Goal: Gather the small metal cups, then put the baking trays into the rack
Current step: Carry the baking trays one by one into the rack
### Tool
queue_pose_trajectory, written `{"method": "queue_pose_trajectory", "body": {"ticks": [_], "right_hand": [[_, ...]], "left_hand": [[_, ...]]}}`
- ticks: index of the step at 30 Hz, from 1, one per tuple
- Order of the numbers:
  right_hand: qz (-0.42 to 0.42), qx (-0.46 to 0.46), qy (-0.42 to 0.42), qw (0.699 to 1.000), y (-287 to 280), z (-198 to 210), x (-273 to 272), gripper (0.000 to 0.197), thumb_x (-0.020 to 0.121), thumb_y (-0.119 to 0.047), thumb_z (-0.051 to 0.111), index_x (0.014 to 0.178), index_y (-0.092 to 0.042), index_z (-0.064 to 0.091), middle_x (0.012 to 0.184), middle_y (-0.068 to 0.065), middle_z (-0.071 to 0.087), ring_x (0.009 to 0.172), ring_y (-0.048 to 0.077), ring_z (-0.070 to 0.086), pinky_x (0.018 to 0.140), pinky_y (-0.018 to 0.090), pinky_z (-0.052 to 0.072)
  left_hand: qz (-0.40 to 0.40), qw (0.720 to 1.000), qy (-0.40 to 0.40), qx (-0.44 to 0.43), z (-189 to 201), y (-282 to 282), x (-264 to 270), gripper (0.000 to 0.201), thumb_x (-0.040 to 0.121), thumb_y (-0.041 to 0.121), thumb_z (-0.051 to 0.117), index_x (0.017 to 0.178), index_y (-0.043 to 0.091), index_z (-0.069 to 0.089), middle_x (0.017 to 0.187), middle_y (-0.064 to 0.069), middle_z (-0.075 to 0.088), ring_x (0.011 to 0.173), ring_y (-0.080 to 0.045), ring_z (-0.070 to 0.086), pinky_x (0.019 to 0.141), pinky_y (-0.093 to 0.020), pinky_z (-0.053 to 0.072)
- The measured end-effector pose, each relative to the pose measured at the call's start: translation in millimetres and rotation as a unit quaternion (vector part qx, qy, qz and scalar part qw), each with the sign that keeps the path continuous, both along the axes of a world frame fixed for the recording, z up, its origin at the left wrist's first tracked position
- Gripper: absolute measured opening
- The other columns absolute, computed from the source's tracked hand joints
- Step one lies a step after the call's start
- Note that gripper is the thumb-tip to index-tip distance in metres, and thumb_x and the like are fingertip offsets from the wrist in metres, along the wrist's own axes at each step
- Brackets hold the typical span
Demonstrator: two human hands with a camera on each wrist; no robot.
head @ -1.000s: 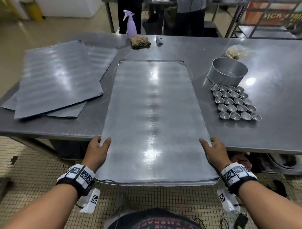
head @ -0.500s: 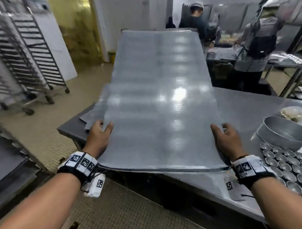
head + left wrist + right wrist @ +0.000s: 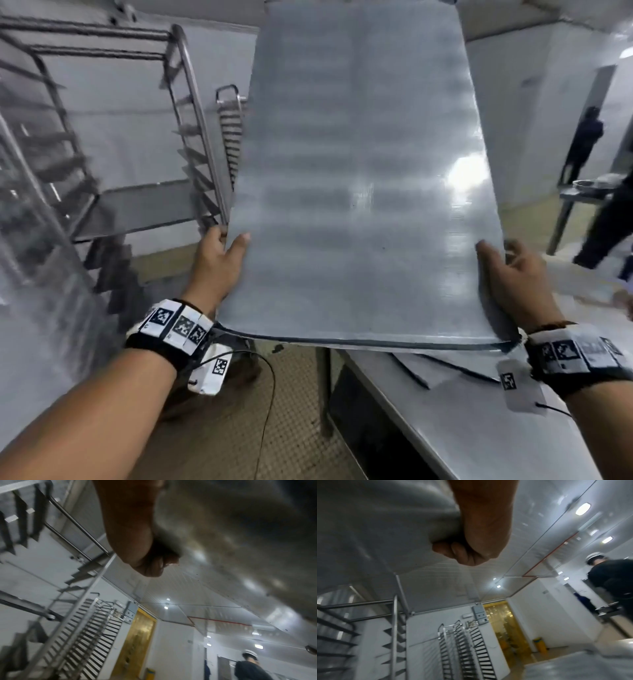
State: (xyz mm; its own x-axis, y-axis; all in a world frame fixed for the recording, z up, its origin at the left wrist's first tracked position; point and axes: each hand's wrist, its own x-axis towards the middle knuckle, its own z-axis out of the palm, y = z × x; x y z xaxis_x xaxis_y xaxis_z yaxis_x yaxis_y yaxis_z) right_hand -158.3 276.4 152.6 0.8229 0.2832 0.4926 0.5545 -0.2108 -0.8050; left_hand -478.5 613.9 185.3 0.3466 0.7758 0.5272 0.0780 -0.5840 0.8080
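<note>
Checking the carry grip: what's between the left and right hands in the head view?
Only the baking tray. The left hand grips its left edge, the right hand its right edge, and the tray's near end spans the whole gap in the head view.

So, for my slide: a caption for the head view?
Both hands carry a baking tray toward the rack.

trays: 1 held [image 3: 359,192]; racks: 2 [image 3: 113,144]; hands: 2 [image 3: 215,270]
</note>
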Motion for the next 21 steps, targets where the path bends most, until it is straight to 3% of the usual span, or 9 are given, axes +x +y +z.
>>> {"method": "queue_pose_trajectory", "body": {"ticks": [3,5,8,10,13,14,16,19,21], "right_hand": [[0.073,-0.001,0.013,0.997,68,6,13,0.068,0.079,-0.081,0.054,0.111,-0.022,0.061,0.098,0.005,0.071,0.09,0.025,0.069,0.087,0.051,0.056],[0.12,0.008,0.009,0.993,110,10,15,0.071,0.08,-0.08,0.054,0.115,-0.019,0.061,0.1,0.007,0.07,0.092,0.025,0.068,0.089,0.049,0.055],[0.201,0.017,0.006,0.979,159,20,6,0.054,0.091,-0.057,0.06,0.116,-0.01,0.061,0.093,0.011,0.065,0.087,0.028,0.063,0.081,0.038,0.049],[0.263,0.019,0.005,0.965,182,23,-1,0.042,0.092,-0.054,0.06,0.103,-0.013,0.061,0.079,0.016,0.064,0.071,0.035,0.06,0.067,0.035,0.044],[0.338,0.019,0.022,0.941,213,19,-7,0.04,0.091,-0.058,0.058,0.101,-0.02,0.061,0.077,0.008,0.067,0.065,0.025,0.062,0.065,0.032,0.045],[0.358,0.02,0.021,0.933,221,18,-10,0.037,0.092,-0.056,0.059,0.102,-0.021,0.062,0.08,0.004,0.069,0.069,0.021,0.064,0.066,0.031,0.046],[0.389,0.007,0.022,0.921,234,12,-17,0.034,0.093,-0.055,0.059,0.092,-0.021,0.06,0.071,0.0,0.065,0.058,0.015,0.06,0.059,0.028,0.044],[0.421,-0.028,0.019,0.907,241,1,-29,0.038,0.095,-0.048,0.059,0.074,-0.016,0.055,0.053,-0.001,0.057,0.043,0.013,0.051,0.05,0.027,0.039],[0.433,-0.062,0.037,0.898,243,-18,-30,0.046,0.093,-0.05,0.061,0.067,-0.013,0.056,0.048,-0.001,0.057,0.042,0.015,0.051,0.05,0.029,0.04]], "left_hand": [[0.076,0.997,0.001,0.03,10,16,-39,0.021,0.097,0.032,0.063,0.107,0.013,0.061,0.095,0.006,0.067,0.082,-0.001,0.062,0.065,-0.009,0.042],[0.118,0.993,-0.007,0.02,14,21,-62,0.018,0.098,0.031,0.063,0.106,0.016,0.059,0.091,0.012,0.064,0.079,0.008,0.06,0.065,-0.009,0.043],[0.185,0.983,-0.019,0.007,15,8,-93,0.016,0.098,0.032,0.062,0.105,0.018,0.058,0.089,0.011,0.065,0.078,-0.001,0.061,0.067,-0.021,0.046],[0.232,0.972,-0.018,0.008,15,-5,-111,0.015,0.098,0.031,0.062,0.105,0.017,0.058,0.087,0.013,0.063,0.076,0.002,0.058,0.064,-0.018,0.044],[0.286,0.958,0.005,-0.004,12,-28,-137,0.021,0.099,0.034,0.06,0.106,0.014,0.056,0.088,0.012,0.06,0.077,0.002,0.055,0.063,-0.011,0.041],[0.301,0.953,0.022,-0.014,10,-36,-145,0.028,0.099,0.038,0.059,0.108,0.012,0.056,0.092,0.008,0.061,0.081,-0.004,0.057,0.068,-0.015,0.041],[0.318,0.946,0.049,-0.04,2,-51,-161,0.037,0.099,0.045,0.057,0.117,0.013,0.057,0.104,0.002,0.064,0.093,-0.013,0.06,0.078,-0.024,0.042],[0.33,0.939,0.065,-0.069,-10,-73,-175,0.028,0.1,0.04,0.057,0.111,0.014,0.06,0.097,0.009,0.065,0.084,-0.001,0.06,0.068,-0.018,0.044],[0.333,0.936,0.058,-0.101,-23,-85,-180,0.024,0.1,0.035,0.059,0.108,0.013,0.062,0.092,0.007,0.066,0.078,-0.004,0.063,0.06,-0.017,0.047]]}}
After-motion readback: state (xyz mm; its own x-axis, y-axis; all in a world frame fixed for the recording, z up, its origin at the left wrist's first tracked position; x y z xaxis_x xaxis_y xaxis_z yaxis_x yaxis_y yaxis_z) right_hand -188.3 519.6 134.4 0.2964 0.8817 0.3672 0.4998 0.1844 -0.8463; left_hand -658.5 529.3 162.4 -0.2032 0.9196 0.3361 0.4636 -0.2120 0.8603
